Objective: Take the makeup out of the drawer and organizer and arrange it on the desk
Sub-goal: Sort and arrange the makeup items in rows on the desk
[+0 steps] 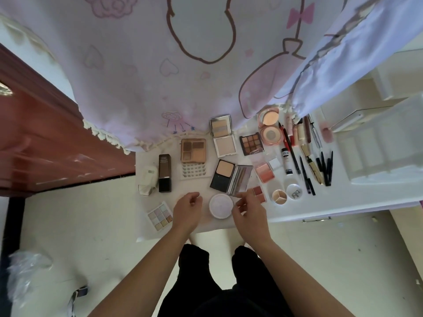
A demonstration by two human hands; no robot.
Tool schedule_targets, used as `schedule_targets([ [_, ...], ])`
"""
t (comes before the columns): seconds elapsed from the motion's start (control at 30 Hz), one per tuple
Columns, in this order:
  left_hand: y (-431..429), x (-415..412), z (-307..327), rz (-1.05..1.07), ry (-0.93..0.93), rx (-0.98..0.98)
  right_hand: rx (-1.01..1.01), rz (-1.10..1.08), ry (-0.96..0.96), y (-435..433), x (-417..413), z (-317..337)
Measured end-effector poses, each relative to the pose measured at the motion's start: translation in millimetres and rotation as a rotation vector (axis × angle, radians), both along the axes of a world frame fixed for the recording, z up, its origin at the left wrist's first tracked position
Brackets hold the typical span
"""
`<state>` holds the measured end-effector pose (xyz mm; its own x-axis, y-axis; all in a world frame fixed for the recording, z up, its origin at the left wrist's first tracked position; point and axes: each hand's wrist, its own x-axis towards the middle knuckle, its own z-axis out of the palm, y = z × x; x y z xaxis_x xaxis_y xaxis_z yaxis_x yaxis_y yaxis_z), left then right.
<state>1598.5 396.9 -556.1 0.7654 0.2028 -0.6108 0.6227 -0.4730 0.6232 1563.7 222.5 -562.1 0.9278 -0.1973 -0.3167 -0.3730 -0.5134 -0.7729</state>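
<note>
The makeup lies in groups on the white counter, most likely so each kind is easy to find. Far left, a dark bottle lies flat, so it cannot tip over. At 5 o'clock from it sits a pale color tray, open so the colors show.

Next comes the left hand. Its fingers are loosely curled and hold nothing. Just right of it is the round jar, near the front edge. The jar is at 6 o'clock from the black powder case, which lies open.

The right hand is at 3 o'clock from the jar. Its fingers bend close to the jar and the case's mirror, and I cannot tell if they pinch anything. I think both hands are there to set the jar straight.

Farther right, pencils lie side by side in a row, so they do not end up in a heap. Far right stands the clear organizer. I see nothing in it, so most of the job seems done.
</note>
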Motion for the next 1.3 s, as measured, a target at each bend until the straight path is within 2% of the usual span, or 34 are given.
schedule_targets([
  [0.1, 21.8, 10.1, 1.3, -0.019, -0.039, 0.028, -0.032, 0.074, -0.088, 14.4, 36.0, 10.2],
  [0.2, 38.0, 22.8, 0.9, -0.048, -0.091, 0.027, -0.091, 0.226, -0.08, 31.7, 78.9, 16.5],
  [0.33, 47.6, 36.4, -5.8, -0.067, -0.09, 0.004, -0.267, 0.432, -0.115, 51.7, 129.9, 12.5],
  [0.4, 48.0, 42.5, -8.7, -0.008, -0.043, -0.054, -0.311, 0.522, -0.043, 59.1, 152.9, 7.0],
  [0.53, 46.4, 52.4, -9.7, 0.261, 0.056, -0.308, -0.384, 0.688, 0.107, 66.0, 181.0, -11.5],
  [0.6, 47.7, 56.3, -8.5, 0.33, 0.075, -0.382, -0.425, 0.733, 0.104, 66.2, 186.1, -17.3],
  [0.73, 50.6, 57.7, -3.4, 0.377, 0.097, -0.415, -0.473, 0.674, 0.017, 63.1, 185.8, -16.6],
  [0.8, 52.4, 57.9, -1.3, 0.389, 0.087, -0.395, -0.433, 0.637, 0.011, 60.2, 179.3, -9.7],
  [0.9, 56.2, 64.0, 9.0, 0.478, 0.055, -0.354, -0.25, 0.512, 0.053, 52.1, 162.8, 10.1],
  [1.0, 61.8, 74.5, 36.3, 0.568, 0.103, -0.581, -0.09, 0.439, 0.028, 46.0, 141.1, 36.3],
  [1.07, 67.2, 80.0, 58.3, 0.477, 0.167, -0.77, 0.002, 0.442, -0.009, 45.5, 129.1, 59.2],
  [1.17, 73.1, 83.7, 93.2, 0.244, 0.23, -0.988, -0.002, 0.53, -0.095, 47.0, 119.6, 93.3],
  [1.3, 72.1, 78.9, 136.7, 0.206, 0.159, -1.102, -0.018, 0.62, -0.237, 46.9, 113.4, 129.3],
])
